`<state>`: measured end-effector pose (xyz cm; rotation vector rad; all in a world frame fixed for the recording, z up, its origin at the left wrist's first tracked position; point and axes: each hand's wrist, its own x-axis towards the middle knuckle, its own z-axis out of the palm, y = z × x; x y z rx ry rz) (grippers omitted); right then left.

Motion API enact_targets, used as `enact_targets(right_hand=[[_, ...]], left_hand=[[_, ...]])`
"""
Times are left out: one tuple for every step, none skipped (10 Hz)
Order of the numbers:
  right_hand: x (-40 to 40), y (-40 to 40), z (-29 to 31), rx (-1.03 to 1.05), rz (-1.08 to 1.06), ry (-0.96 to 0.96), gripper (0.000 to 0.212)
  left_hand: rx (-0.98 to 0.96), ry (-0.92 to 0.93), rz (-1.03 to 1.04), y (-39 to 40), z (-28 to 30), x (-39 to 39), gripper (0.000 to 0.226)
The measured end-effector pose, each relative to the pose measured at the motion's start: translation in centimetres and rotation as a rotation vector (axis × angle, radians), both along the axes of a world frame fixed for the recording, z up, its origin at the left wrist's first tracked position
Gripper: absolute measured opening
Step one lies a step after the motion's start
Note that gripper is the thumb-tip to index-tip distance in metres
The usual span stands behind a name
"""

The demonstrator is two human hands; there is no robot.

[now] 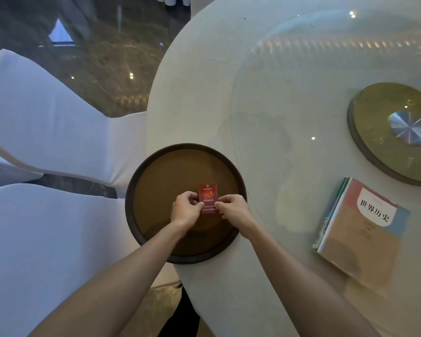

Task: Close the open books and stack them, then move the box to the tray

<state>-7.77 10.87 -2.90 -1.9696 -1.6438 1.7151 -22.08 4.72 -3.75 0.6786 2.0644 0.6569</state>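
Observation:
A small red box [207,193] lies flat near the middle of a round brown tray [161,178] with a dark rim, at the table's near left edge. My left hand [185,208] grips the box's left lower side and my right hand [232,208] grips its right lower side; fingers cover its lower corners. To the right on the table, closed books sit in a stack [360,229], the top one with a tan, pink and blue cover bearing Chinese characters.
The round table [204,93] has a white cloth and a large glass turntable [301,93] with a yellow-green hub [384,132] at right. White-covered chairs [46,132] stand to the left over a dark glossy floor.

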Motion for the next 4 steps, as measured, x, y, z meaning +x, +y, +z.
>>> enact_targets(right_hand=[[0.0, 0.0, -0.1, -0.005, 0.006, -0.004, 0.033], [0.4, -0.4, 0.9, 0.027, 0.045, -0.034, 0.043], [0.9, -0.5, 2.2, 0.153, 0.141, -0.128, 0.045], [3.3, -0.9, 4.2, 0.283, 0.148, -0.241, 0.045]], left_hand=[[-0.019, 0.000, -0.026, 0.1, 0.0, -0.3, 0.030], [-0.011, 0.082, -0.057, 0.2, 1.2, -0.3, 0.037], [0.063, 0.225, -0.139, 0.5, 2.3, 0.1, 0.037], [0.155, 0.268, -0.392, 1.6, 4.5, 1.7, 0.036]])
